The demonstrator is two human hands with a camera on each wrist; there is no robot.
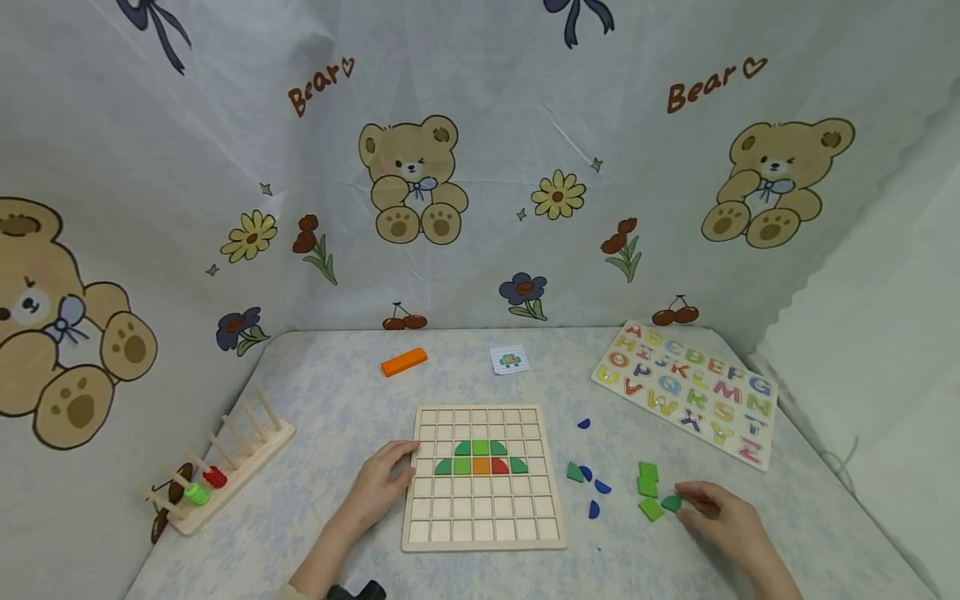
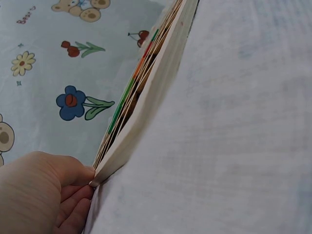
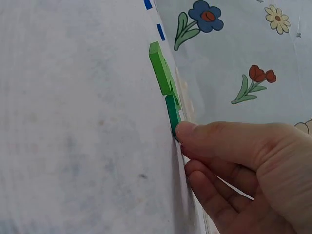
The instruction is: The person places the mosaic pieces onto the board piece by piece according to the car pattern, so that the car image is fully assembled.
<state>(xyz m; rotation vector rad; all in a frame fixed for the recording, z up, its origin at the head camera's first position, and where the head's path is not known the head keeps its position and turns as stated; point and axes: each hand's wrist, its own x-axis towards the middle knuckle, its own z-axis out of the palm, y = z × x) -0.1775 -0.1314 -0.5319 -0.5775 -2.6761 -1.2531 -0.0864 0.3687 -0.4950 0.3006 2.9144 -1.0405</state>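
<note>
In the lower right of the head view, the right hand [image 1: 723, 521] has its grip on a dark green piece [image 1: 672, 503], pinched between thumb and fingers at the tabletop [image 1: 315, 400]. Just beside that piece, three light green squares [image 1: 647, 487] lie in a loose column.

Left of the lower centre, the left hand [image 1: 381, 483] has its grip on the left edge of a wooden grid board [image 1: 483, 547], thumb above and fingers below, as the left wrist view shows. Two rows of pieces sit on the board: dark green, light green, dark green above; dark green, light green, orange [image 1: 481, 466], red [image 1: 499, 466], dark green below.

Between board and squares lie four blue pieces [image 1: 602, 487] and a green one [image 1: 574, 472]. An orange block [image 1: 404, 362] and a small picture card [image 1: 510, 360] lie around the middle of the frame, a letter board [image 1: 678, 385] on the right, and a peg rack [image 1: 251, 462] with green and red beads at lower left.
</note>
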